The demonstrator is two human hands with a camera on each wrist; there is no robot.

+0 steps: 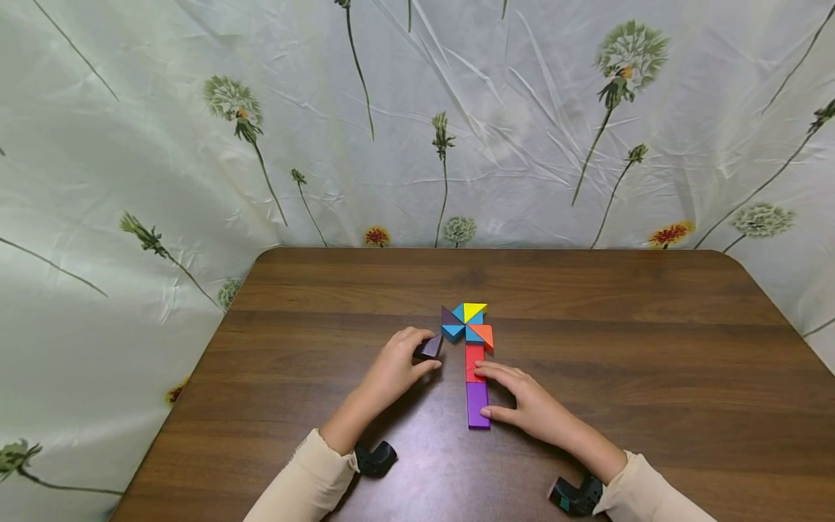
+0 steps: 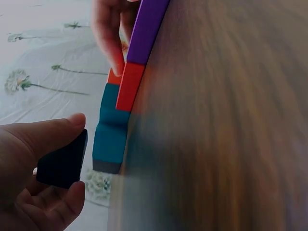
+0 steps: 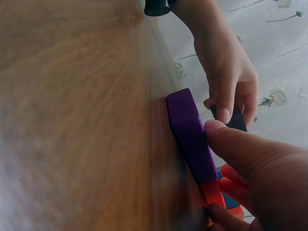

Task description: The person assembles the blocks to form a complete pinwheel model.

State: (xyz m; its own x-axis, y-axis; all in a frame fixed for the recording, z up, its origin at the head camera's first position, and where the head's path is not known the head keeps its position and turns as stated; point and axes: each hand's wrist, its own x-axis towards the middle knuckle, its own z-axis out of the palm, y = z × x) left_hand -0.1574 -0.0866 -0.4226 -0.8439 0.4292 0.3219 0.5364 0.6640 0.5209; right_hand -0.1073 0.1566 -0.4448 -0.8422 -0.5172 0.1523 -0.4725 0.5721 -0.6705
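My left hand (image 1: 393,364) pinches a dark wooden block (image 1: 429,348) with a slanted end between thumb and fingers, just left of a pinwheel of triangular blocks. That block (image 2: 61,161) is held off the table in the left wrist view. Blue, yellow (image 1: 474,310), orange (image 1: 483,333) and dark purple (image 1: 449,317) triangles make up the pinwheel. Below it, a red block (image 1: 474,355) and a purple block (image 1: 478,406) lie end to end like a stem. My right hand (image 1: 531,406) rests fingertips on the red block, its thumb touching the purple block's right side (image 3: 187,125).
Everything lies on a brown wood-grain table (image 1: 652,377). Behind it hangs a pale curtain (image 1: 522,130) printed with dandelions. Black wrist devices (image 1: 376,460) sit under both cuffs, close above the tabletop.
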